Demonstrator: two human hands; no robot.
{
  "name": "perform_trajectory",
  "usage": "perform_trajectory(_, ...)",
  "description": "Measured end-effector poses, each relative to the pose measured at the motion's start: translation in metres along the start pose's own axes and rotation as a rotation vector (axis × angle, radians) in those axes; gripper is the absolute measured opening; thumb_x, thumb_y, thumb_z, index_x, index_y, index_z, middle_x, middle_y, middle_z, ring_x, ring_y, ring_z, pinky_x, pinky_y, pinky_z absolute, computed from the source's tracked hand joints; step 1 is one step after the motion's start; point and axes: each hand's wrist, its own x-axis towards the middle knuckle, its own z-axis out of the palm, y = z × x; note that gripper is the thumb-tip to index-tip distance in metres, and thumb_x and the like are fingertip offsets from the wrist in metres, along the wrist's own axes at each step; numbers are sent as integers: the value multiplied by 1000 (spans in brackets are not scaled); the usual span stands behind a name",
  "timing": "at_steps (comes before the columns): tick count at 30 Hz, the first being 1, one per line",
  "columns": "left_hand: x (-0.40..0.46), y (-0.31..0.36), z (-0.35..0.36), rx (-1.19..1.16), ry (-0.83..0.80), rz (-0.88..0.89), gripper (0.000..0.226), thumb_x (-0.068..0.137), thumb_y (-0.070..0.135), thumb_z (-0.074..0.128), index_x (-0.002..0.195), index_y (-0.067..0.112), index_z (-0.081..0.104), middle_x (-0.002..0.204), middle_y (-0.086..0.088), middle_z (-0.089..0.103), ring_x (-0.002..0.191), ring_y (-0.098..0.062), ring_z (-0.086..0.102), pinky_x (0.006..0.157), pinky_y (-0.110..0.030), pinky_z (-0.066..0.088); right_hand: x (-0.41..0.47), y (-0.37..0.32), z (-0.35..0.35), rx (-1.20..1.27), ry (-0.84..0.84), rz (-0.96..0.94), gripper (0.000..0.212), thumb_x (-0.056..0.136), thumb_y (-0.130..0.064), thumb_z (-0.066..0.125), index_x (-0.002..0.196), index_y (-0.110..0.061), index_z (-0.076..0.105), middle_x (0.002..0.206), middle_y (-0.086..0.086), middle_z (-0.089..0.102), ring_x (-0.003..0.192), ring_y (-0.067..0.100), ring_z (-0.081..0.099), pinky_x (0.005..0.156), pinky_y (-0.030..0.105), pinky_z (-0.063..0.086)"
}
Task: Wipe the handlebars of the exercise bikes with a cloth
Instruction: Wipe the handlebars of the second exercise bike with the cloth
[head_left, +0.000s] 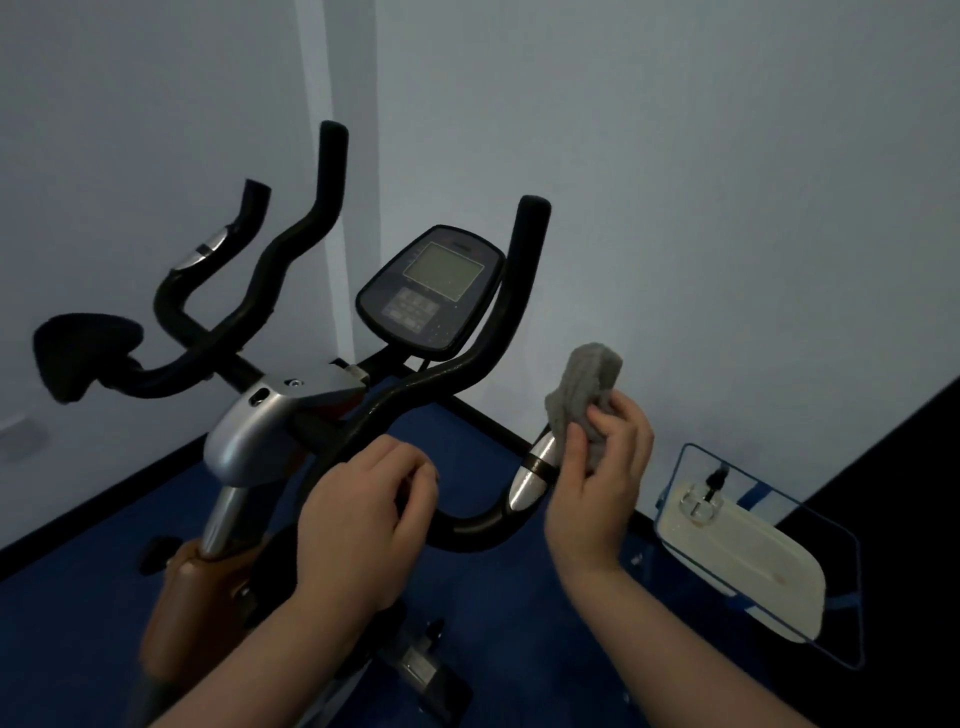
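- The grey cloth (584, 400) is bunched in the right hand (597, 483), its free end standing up above the fingers, pressed against the silver sensor plate (532, 475) on the right end of the handlebar.
- The black handlebar (415, 395) curves beneath both hands; its right horn rises above and between them, and its left horn climbs well up and to the left of the left hand.
- The right hand is closed on the cloth, thumb and fingers pinching the folds, palm turned towards the bar.
- The left hand (363, 512) is loosely curled with fingers bent inward over the bar's lower bend; it seems to rest on the bar, though whether it actually grips it is hard to tell from this angle.
- A console (431, 288) with a grey screen sits above the hands, between the two horns.
- To the right of the right hand, a blue wire rack (852, 561) holds a pale flat object (753, 566); what it is cannot be made out.
- Blue floor (519, 623) lies under both forearms, and a pale wall (675, 182) with a dark skirting stands beyond the hands.
- A second bike's black handlebar (208, 260) and a dark saddle (85, 351) show far left of the left hand.
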Motion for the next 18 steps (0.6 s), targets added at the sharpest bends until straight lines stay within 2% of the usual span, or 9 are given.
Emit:
perform_trajectory(3,0,1,0,1,13,-7,26,89,37,41,76,29,62,78,14,59,56,-4,50,52,-23,39,2,10,-14,-44,-119,-115,19,95,-20,46,103,-6,56,130,12,48,119,15,50,95,25,48)
perform_trajectory(6,-1,2,0,-1,18,-18,27,90,37,40,75,28,62,78,13,59,56,-4,50,53,-23,39,1,10,-19,-91,-154,-197,25,95,-19,46,99,1,59,120,13,55,117,27,51,94,41,48)
perform_trajectory(8,-1,2,-1,-10,27,-18,28,89,37,40,75,27,62,78,13,60,57,-4,50,54,-26,41,7,5,-21,-124,-151,-219,22,94,-23,47,97,-6,59,108,4,58,107,24,51,88,36,47)
perform_trajectory(11,-1,2,-1,-12,27,-17,27,89,37,40,76,27,62,78,13,59,59,-5,51,54,-27,42,37,-2,-22,-116,-163,-132,17,94,-36,44,99,-23,54,96,-7,53,94,15,48,78,16,42)
perform_trajectory(13,-1,1,-1,-8,26,-20,28,89,38,40,75,27,62,78,13,59,60,-5,52,54,-27,43,62,-5,-19,-138,-218,-137,19,90,-43,51,98,-25,52,98,-8,50,94,14,47,78,20,44)
perform_trajectory(15,0,1,-1,-8,27,-17,28,89,38,40,75,28,62,77,14,59,60,-4,52,53,-27,43,80,-6,-14,-284,-274,-226,29,81,-45,65,98,-23,55,107,-5,45,101,14,41,77,24,44)
perform_trajectory(17,-1,2,-1,-8,26,-19,27,89,38,40,74,28,61,77,15,59,60,-4,52,53,-25,41,90,-5,-6,-366,-305,-283,25,79,-34,72,95,-22,58,110,-1,46,102,12,41,77,25,45)
perform_trajectory(18,-1,2,-1,-6,28,-22,27,88,38,40,75,29,61,78,15,59,60,-5,52,54,-23,40,93,-7,-3,-343,-315,-287,18,82,-28,70,92,-22,57,105,-3,50,94,9,46,73,26,48)
